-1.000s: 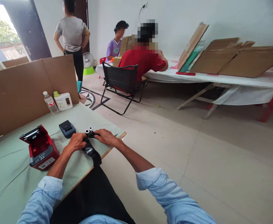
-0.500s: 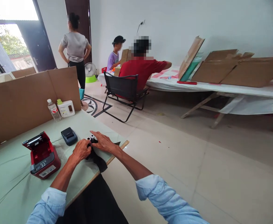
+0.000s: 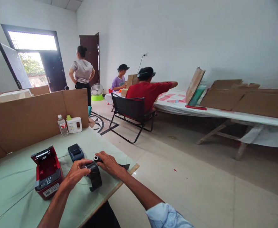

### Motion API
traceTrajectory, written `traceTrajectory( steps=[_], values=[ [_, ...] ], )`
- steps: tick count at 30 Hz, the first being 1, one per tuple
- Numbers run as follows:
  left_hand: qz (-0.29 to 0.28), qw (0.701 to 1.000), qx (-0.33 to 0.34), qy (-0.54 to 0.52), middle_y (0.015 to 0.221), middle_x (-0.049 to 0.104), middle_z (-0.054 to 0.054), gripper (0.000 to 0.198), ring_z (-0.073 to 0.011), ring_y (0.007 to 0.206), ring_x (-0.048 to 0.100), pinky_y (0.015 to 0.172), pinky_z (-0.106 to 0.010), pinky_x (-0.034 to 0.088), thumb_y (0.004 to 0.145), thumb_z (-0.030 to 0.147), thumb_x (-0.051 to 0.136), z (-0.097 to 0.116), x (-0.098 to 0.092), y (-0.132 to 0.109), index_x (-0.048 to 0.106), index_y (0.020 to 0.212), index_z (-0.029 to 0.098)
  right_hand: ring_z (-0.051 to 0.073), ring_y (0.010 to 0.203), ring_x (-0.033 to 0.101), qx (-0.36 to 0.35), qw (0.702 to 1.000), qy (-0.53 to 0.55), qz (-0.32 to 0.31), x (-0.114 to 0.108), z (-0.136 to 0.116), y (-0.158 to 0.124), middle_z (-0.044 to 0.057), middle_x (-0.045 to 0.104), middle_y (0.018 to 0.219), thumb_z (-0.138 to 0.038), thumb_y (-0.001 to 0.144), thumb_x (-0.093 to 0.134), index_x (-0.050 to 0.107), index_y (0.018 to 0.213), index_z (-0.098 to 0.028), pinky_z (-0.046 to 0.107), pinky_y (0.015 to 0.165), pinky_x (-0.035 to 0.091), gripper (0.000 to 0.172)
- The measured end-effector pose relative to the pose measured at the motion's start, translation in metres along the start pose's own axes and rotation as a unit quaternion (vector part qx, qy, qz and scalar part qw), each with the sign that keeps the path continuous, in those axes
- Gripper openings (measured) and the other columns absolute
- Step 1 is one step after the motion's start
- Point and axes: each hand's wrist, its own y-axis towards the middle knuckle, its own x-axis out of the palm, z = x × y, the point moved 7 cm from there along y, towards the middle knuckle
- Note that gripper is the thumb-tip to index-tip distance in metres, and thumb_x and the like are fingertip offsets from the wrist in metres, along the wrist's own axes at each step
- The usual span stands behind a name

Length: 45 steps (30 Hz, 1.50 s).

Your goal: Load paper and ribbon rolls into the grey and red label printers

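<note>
My left hand (image 3: 76, 172) pinches a black printer ribbon (image 3: 96, 181) between thumb and fingers over the table's near right part. A loop of the shiny black film hangs down below the fingers. My right hand (image 3: 108, 162) has its fingers wrapped round a small roll of the same ribbon, whose white core (image 3: 95, 158) shows at its end. A dark tail of film (image 3: 124, 166) sticks out right of that hand. Left of both hands stands a red and black label printer (image 3: 48, 177) with its lid raised. A smaller dark printer (image 3: 75, 152) sits just behind my left hand.
A water bottle (image 3: 62, 125) and a white jug (image 3: 74, 124) stand against a cardboard panel (image 3: 34, 117). The table's wooden edge (image 3: 110, 194) runs along the near right. Beyond are a person in red on a folding chair (image 3: 129, 109), two more people and a long table (image 3: 169, 103).
My left hand has turned and drawn back from my right, and the black film now hangs as a loop between them. The head view has tilted up.
</note>
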Motion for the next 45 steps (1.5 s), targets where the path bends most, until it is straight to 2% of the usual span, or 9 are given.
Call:
traceTrajectory(
  steps=[5, 8, 14, 17, 21, 30, 37, 42, 45],
  values=[
    [-0.021, 0.985, -0.021, -0.169, 0.108, 0.082, -0.009, 0.066, -0.0267, 0.104, 0.073, 0.1, -0.039, 0.052, 0.057, 0.018, 0.076, 0.011, -0.007, -0.027, 0.08, 0.123, 0.017, 0.037, 0.145, 0.053, 0.008, 0.999, 0.0, 0.039, -0.003, -0.001, -0.007, 0.02, 0.051, 0.158, -0.018, 0.089, 0.075, 0.05, 0.156, -0.024, 0.053, 0.116, 0.046, 0.072],
    [0.007, 0.989, -0.025, -0.147, 0.103, 0.083, -0.009, 0.065, -0.0258, 0.1, 0.073, 0.096, -0.037, 0.053, 0.059, 0.02, 0.078, 0.015, -0.016, -0.038, 0.079, 0.124, 0.016, 0.035, 0.151, 0.047, -0.089, 0.99, 0.082, 0.077, -0.012, -0.03, -0.017, 0.019, 0.047, 0.163, -0.017, 0.086, 0.077, 0.048, 0.158, -0.025, 0.055, 0.123, 0.041, 0.079],
    [0.033, 0.997, -0.001, -0.07, 0.095, 0.081, -0.007, 0.05, -0.0223, 0.087, 0.073, 0.085, -0.035, 0.057, 0.072, 0.038, 0.081, 0.021, -0.033, -0.056, 0.08, 0.116, 0.015, 0.025, 0.131, 0.064, -0.253, 0.92, 0.29, 0.067, -0.026, -0.11, -0.036, 0.011, 0.065, 0.143, -0.024, 0.091, 0.073, 0.066, 0.141, -0.029, 0.042, 0.108, 0.054, 0.051],
    [0.057, 0.998, 0.011, -0.034, 0.095, 0.078, -0.008, 0.051, -0.0184, 0.077, 0.071, 0.073, -0.031, 0.057, 0.073, 0.045, 0.084, 0.021, -0.047, -0.068, 0.079, 0.113, 0.013, 0.024, 0.111, 0.071, -0.232, 0.903, 0.353, 0.078, -0.03, -0.131, -0.033, 0.01, 0.076, 0.118, -0.034, 0.095, 0.069, 0.079, 0.112, -0.024, 0.039, 0.099, 0.056, 0.023],
    [0.069, 0.996, -0.01, -0.054, 0.081, 0.073, -0.005, 0.06, -0.0151, 0.068, 0.069, 0.064, -0.026, 0.055, 0.068, 0.046, 0.092, 0.016, -0.066, -0.086, 0.074, 0.113, 0.012, 0.019, 0.066, 0.064, -0.102, 0.908, 0.406, 0.018, -0.019, -0.139, -0.017, 0.003, 0.067, 0.068, -0.056, 0.093, 0.064, 0.074, 0.074, -0.018, 0.031, 0.065, 0.056, 0.043],
    [0.086, 0.994, -0.036, -0.054, 0.086, 0.076, -0.006, 0.059, -0.0148, 0.07, 0.067, 0.067, -0.027, 0.055, 0.074, 0.049, 0.089, 0.02, -0.088, -0.12, 0.074, 0.117, 0.012, 0.015, 0.057, 0.055, -0.072, 0.884, 0.46, -0.042, -0.018, -0.169, -0.009, 0.002, 0.06, 0.057, -0.075, 0.079, 0.07, 0.071, 0.065, -0.018, 0.026, 0.054, 0.049, 0.059],
    [0.052, 0.985, 0.013, 0.165, 0.098, 0.078, -0.007, 0.026, -0.0204, 0.085, 0.068, 0.076, -0.03, 0.054, 0.081, 0.024, 0.07, 0.03, -0.071, -0.15, 0.082, 0.103, 0.018, 0.02, 0.083, 0.066, -0.17, 0.879, 0.425, -0.136, -0.007, -0.181, -0.053, 0.002, 0.073, 0.088, -0.053, 0.09, 0.071, 0.079, 0.083, -0.02, 0.031, 0.079, 0.053, 0.035],
    [-0.045, 0.948, 0.021, 0.314, 0.106, 0.079, -0.008, 0.034, -0.0244, 0.101, 0.072, 0.1, -0.036, 0.054, 0.085, 0.012, 0.06, 0.019, -0.042, -0.187, 0.083, 0.108, 0.024, 0.022, 0.096, 0.071, -0.219, 0.834, 0.427, -0.27, 0.021, -0.183, -0.097, 0.006, 0.077, 0.106, -0.051, 0.095, 0.072, 0.081, 0.09, -0.021, 0.033, 0.089, 0.054, 0.031],
    [-0.031, 0.928, 0.069, 0.366, 0.111, 0.078, -0.01, 0.036, -0.0232, 0.103, 0.074, 0.099, -0.035, 0.055, 0.091, 0.011, 0.058, 0.022, -0.045, -0.193, 0.082, 0.115, 0.024, 0.023, 0.102, 0.071, -0.252, 0.824, 0.434, -0.261, 0.019, -0.189, -0.097, 0.011, 0.076, 0.117, -0.046, 0.101, 0.065, 0.08, 0.103, -0.02, 0.034, 0.092, 0.053, 0.03]
  ],
)
